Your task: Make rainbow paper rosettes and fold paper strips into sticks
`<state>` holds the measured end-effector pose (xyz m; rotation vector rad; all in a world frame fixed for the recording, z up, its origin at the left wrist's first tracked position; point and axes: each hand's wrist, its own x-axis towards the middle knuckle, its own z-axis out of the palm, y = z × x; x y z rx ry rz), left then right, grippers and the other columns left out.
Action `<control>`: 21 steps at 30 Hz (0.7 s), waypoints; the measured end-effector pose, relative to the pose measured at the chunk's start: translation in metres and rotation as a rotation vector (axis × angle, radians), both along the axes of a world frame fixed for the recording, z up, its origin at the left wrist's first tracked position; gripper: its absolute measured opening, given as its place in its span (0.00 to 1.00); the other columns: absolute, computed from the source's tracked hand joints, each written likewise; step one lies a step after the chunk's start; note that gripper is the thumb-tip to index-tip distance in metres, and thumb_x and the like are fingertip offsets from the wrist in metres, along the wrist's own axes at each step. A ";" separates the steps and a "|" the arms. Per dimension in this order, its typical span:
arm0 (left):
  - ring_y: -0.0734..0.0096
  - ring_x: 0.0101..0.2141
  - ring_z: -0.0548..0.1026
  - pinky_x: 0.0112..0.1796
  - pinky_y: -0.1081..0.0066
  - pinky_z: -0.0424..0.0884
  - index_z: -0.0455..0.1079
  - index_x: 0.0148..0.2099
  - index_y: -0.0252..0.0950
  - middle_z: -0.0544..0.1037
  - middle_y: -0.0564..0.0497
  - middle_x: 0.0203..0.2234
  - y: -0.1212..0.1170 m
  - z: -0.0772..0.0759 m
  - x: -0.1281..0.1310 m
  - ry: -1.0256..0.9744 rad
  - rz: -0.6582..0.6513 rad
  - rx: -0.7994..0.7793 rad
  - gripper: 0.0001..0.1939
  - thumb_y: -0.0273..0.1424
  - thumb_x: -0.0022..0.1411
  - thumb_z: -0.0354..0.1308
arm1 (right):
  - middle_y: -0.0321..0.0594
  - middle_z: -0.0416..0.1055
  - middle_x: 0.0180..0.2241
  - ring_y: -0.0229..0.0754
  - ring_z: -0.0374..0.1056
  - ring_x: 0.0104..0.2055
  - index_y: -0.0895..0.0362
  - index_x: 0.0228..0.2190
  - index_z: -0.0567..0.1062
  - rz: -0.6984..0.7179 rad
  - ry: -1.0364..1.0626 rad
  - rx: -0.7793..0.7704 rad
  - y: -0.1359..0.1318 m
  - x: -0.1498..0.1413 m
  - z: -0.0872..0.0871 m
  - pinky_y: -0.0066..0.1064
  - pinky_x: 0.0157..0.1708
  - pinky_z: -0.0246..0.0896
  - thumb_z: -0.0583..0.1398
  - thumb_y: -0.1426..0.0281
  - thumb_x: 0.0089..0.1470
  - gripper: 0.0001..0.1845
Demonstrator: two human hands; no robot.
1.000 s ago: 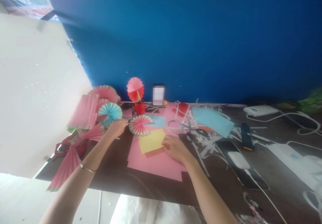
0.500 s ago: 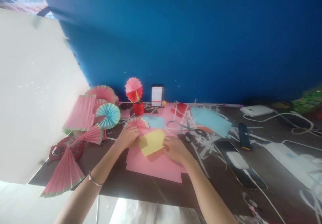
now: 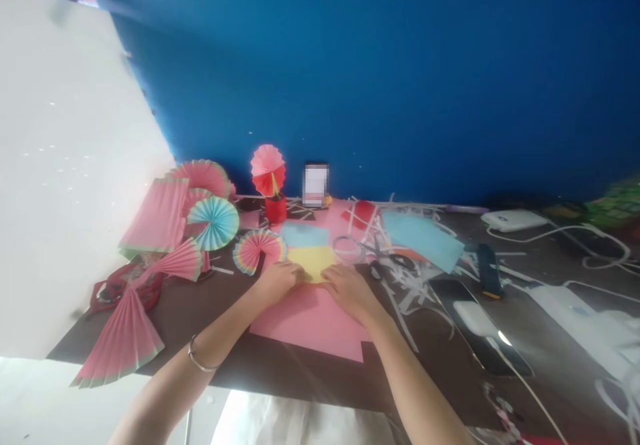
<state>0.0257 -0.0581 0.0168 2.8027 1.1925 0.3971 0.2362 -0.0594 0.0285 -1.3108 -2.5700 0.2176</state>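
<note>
A yellow paper square (image 3: 313,259) lies on a large pink sheet (image 3: 313,318) in the middle of the dark table (image 3: 225,358). My left hand (image 3: 279,279) rests on its near left edge and my right hand (image 3: 350,288) on its near right edge, fingers curled and pinching the paper. A small pink, yellow and blue pleated rosette (image 3: 257,248) lies just left of the yellow square, free of both hands. A light blue sheet (image 3: 304,235) lies behind the yellow one.
Pleated pink fans (image 3: 157,218) and a blue rosette (image 3: 213,221) crowd the left side. A red cup (image 3: 275,208) holds a paper flower. Scissors (image 3: 363,251), white paper strips, a blue sheet (image 3: 423,239), a phone (image 3: 480,325) and cables lie to the right.
My left hand left the small rosette on the table and came right onto the yellow square. The yellow square shifted slightly away from me; both hands now meet at its near edge.
</note>
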 end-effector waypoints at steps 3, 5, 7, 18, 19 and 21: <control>0.70 0.43 0.72 0.45 0.70 0.66 0.70 0.46 0.37 0.75 0.49 0.41 -0.001 -0.005 -0.007 -0.133 -0.054 -0.066 0.13 0.23 0.61 0.48 | 0.39 0.71 0.30 0.41 0.65 0.35 0.56 0.28 0.72 0.066 0.044 -0.059 0.001 0.001 0.001 0.32 0.37 0.55 0.50 0.73 0.57 0.12; 0.71 0.43 0.71 0.46 0.70 0.65 0.70 0.46 0.37 0.75 0.49 0.42 -0.002 -0.004 -0.010 -0.185 -0.079 -0.113 0.13 0.24 0.62 0.47 | 0.39 0.71 0.31 0.41 0.65 0.35 0.56 0.28 0.73 0.075 0.077 -0.084 0.001 0.001 0.001 0.32 0.37 0.56 0.50 0.73 0.57 0.13; 0.71 0.44 0.71 0.46 0.70 0.66 0.70 0.46 0.36 0.74 0.48 0.42 -0.003 -0.002 -0.012 -0.229 -0.090 -0.157 0.14 0.25 0.63 0.46 | 0.39 0.71 0.31 0.41 0.66 0.35 0.56 0.28 0.73 0.064 0.112 -0.105 0.001 0.001 0.001 0.32 0.37 0.56 0.49 0.73 0.57 0.13; 0.68 0.41 0.69 0.44 0.69 0.67 0.73 0.40 0.34 0.72 0.45 0.37 -0.002 -0.002 -0.018 -0.400 -0.023 -0.233 0.11 0.25 0.59 0.50 | 0.39 0.71 0.32 0.41 0.66 0.37 0.54 0.30 0.74 -0.005 0.271 -0.256 -0.002 -0.002 0.007 0.32 0.37 0.59 0.50 0.70 0.57 0.13; 0.68 0.41 0.68 0.43 0.69 0.66 0.73 0.38 0.34 0.71 0.45 0.37 -0.003 -0.001 -0.018 -0.400 -0.011 -0.216 0.10 0.25 0.59 0.50 | 0.39 0.71 0.33 0.41 0.66 0.37 0.55 0.30 0.74 -0.011 0.289 -0.267 -0.001 -0.003 0.006 0.32 0.38 0.59 0.50 0.70 0.56 0.13; 0.67 0.40 0.68 0.42 0.69 0.66 0.74 0.35 0.34 0.71 0.46 0.35 -0.003 0.000 -0.019 -0.382 0.030 -0.181 0.09 0.26 0.58 0.51 | 0.40 0.71 0.33 0.41 0.66 0.37 0.55 0.29 0.73 -0.019 0.322 -0.289 0.000 -0.003 0.005 0.32 0.38 0.59 0.50 0.69 0.56 0.13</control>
